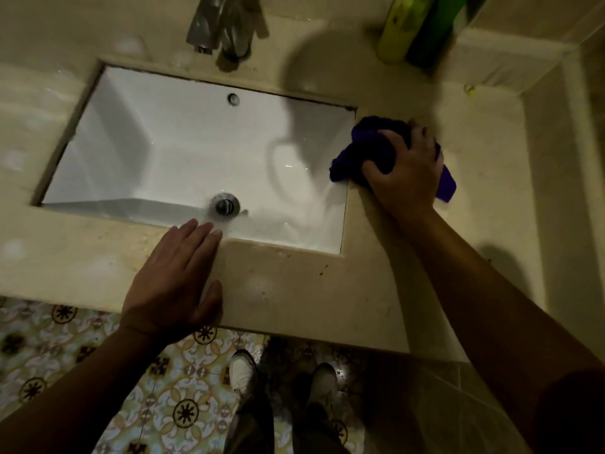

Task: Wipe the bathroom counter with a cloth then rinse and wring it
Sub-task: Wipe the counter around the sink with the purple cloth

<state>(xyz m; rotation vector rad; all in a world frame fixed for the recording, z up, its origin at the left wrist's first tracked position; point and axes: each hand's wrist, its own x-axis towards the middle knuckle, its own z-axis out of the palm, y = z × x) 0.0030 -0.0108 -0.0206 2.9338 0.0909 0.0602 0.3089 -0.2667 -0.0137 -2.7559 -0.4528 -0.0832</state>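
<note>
A crumpled purple cloth lies on the beige stone counter, right at the sink's right edge. My right hand presses down on it, fingers gripping the bunched fabric. My left hand rests flat on the counter's front strip, fingers together, their tips reaching the basin's front edge. It holds nothing. The white rectangular sink sits recessed in the counter, with a metal drain plug near its front. A chrome faucet stands behind the basin.
A yellow-green bottle and a darker green one stand at the back right of the counter. A small yellowish object lies near them. A tiled wall ledge borders the right side. Patterned floor tiles and my shoes show below.
</note>
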